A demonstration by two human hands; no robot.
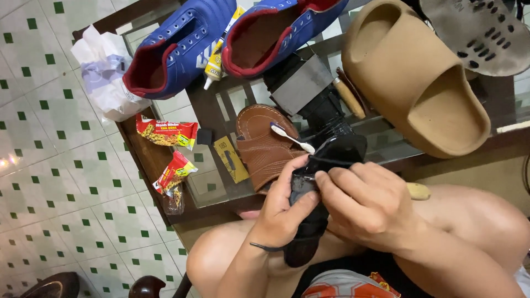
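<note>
Above the bare knees, both forearms rise from the lower edge of the view and meet at a black sandal (326,165). Left hand (284,212): fingers curled shut around the sandal's middle, thumb pressed along its side, the wrist bent inward. Right hand (367,201): closed, fingertips pinched on the sandal's strap near the upper edge, knuckles turned toward the camera. A thin dark strip hangs from under the left hand; its kind cannot be told.

Surface: a low glass-topped table (212,187) with a dark wooden frame stands just beyond the knees, on a white tiled floor (49,165) with small green squares.

On the table, nearest the hands, lies a brown leather sandal (262,146) with a white toothbrush (291,138) resting across it. Just left of it sit a small yellow card (232,159) and two red and yellow snack packets (167,132). Farther back stand two blue sport shoes (176,47) with red lining, a glue tube (217,58) between them. A crumpled white bag (105,74) occupies the far left corner. A tan foam slide (414,77) lies at the right, with a grey perforated sole (480,33) beyond it.
</note>
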